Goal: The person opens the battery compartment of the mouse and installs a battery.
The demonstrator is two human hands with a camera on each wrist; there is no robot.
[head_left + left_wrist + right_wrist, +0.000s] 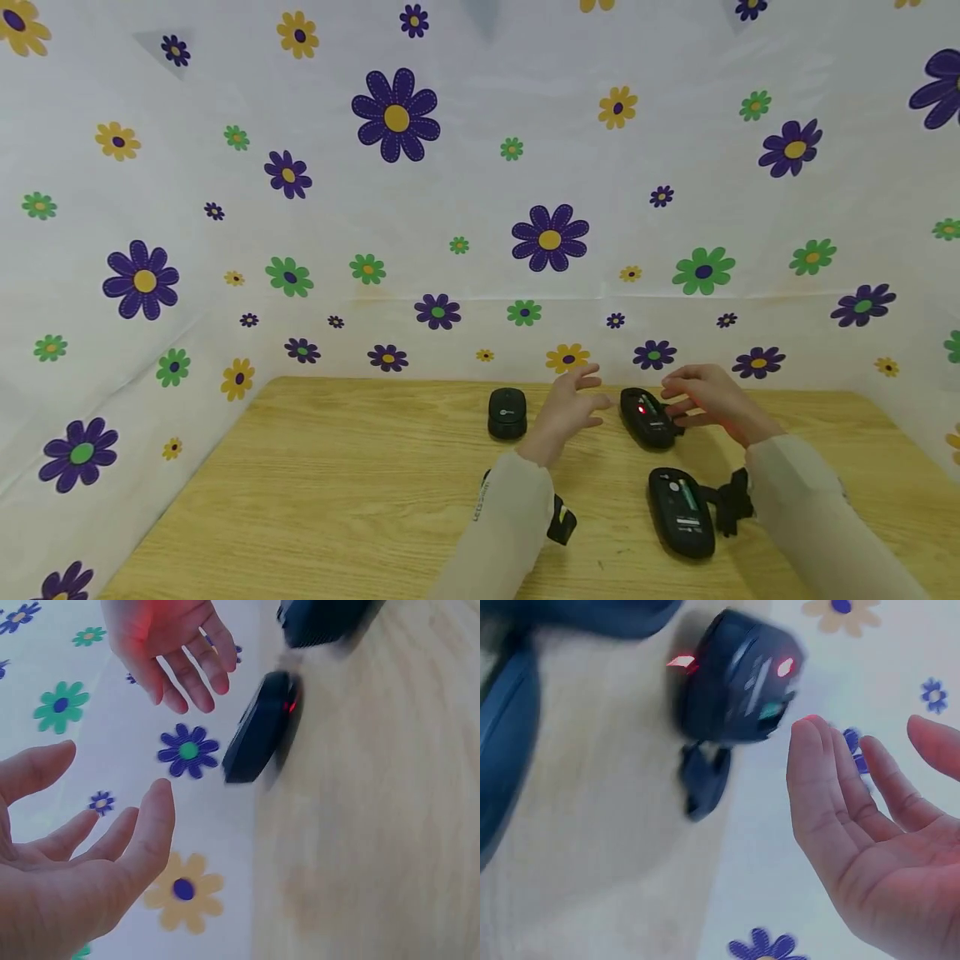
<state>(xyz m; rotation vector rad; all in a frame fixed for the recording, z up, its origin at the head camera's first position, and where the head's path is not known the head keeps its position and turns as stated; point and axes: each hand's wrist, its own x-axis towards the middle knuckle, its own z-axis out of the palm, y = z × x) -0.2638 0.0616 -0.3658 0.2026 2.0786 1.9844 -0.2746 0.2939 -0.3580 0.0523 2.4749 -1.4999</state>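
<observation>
A black computer mouse point(647, 418) lies upside down near the back of the table, its underside glowing red. My right hand point(712, 402) hovers just right of it, fingers loosely bent and holding nothing; the right wrist view shows the mouse point(739, 679) apart from the fingertips. On the other side, my left hand point(567, 410) is raised with fingers spread, also holding nothing. Left of that hand a second black mouse point(507, 413) sits with its top up. A third mouse point(681, 512) lies underside up, nearer, beside the right sleeve.
A black strap-like piece point(733, 500) lies between the nearest mouse and the right sleeve. Another black object point(561, 521) is mostly hidden under the left sleeve. A flower-patterned white sheet point(465, 183) rises behind the wooden table point(337, 483).
</observation>
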